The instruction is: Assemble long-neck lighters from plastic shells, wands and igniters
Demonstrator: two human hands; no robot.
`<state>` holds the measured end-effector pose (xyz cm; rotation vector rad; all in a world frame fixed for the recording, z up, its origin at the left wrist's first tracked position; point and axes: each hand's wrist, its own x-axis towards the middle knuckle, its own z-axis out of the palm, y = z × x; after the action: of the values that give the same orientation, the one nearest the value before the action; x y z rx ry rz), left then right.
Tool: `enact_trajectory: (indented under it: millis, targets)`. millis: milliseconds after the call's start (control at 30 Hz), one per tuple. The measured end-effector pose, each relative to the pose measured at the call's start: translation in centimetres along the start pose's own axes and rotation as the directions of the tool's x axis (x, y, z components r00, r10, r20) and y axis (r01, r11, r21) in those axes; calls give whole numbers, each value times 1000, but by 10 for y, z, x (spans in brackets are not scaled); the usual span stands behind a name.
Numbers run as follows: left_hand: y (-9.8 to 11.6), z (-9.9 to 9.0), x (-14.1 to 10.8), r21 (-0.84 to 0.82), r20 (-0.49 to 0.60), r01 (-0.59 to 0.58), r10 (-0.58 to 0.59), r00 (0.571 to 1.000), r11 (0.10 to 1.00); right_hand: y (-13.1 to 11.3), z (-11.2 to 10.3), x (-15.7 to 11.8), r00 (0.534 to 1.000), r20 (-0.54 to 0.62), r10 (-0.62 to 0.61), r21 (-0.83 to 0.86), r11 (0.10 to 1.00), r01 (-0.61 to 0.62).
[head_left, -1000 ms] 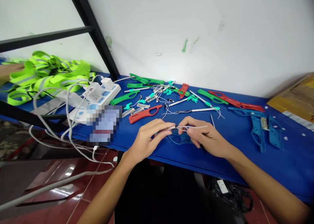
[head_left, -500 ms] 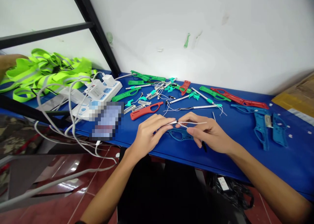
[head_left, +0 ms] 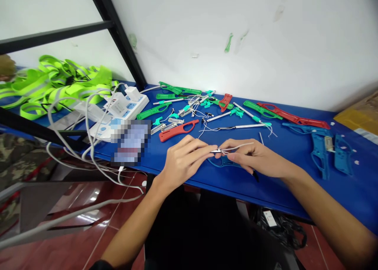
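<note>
Both hands meet over the front of the blue table. My left hand point(head_left: 184, 157) is closed, its thumb and fingers pinching a short shiny metal tube point(head_left: 217, 151). My right hand point(head_left: 260, 157) is closed at the tube's other end, pinching thin white wire there. A longer pale, thin flexible tube point(head_left: 240, 145) sticks out to the right above the right thumb. Below the right fingers a black slim piece point(head_left: 255, 176) pokes out; whether the hand grips it, I cannot tell. Under the hands lies a blue lighter casing half point(head_left: 220, 162), partly covered.
Behind the hands lie green casing halves point(head_left: 156, 111), a red casing point(head_left: 178, 131) and metal rods with wires point(head_left: 251, 126). Blue casing parts point(head_left: 320, 153) are at right. To the left are a phone point(head_left: 131, 142), a power strip point(head_left: 134, 104) with cables and yellow-green reflective straps point(head_left: 59, 86).
The view has shifted slightly. My hands have moved a little to the right, and the left fingertips now overlap the right ones more closely at the tube. The black piece moved right too.
</note>
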<state>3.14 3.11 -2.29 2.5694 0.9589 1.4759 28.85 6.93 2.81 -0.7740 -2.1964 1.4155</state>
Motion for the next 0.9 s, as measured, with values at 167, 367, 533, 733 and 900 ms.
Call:
enact_trajectory:
  millis: [167, 367, 533, 733, 900]
  targets:
    - [2, 2, 0, 81, -15, -36, 37, 999, 996, -3, -11, -1, 993, 90, 81, 1, 997, -81]
    - [4, 4, 1, 101, 18, -76, 74, 997, 992, -3, -9, -2, 988, 102, 119, -43, 992, -116]
    - [7, 4, 4, 44, 35, -80, 79, 996, 996, -5, -2, -1, 993, 85, 83, -43, 996, -79]
    - [6, 5, 3, 95, -50, 0, 5, 999, 995, -5, 2, -4, 994, -52, 101, -49, 993, -103]
    - [6, 4, 4, 130, -112, 36, -22, 994, 991, -5, 6, -4, 984, -157, 84, -96, 990, -100]
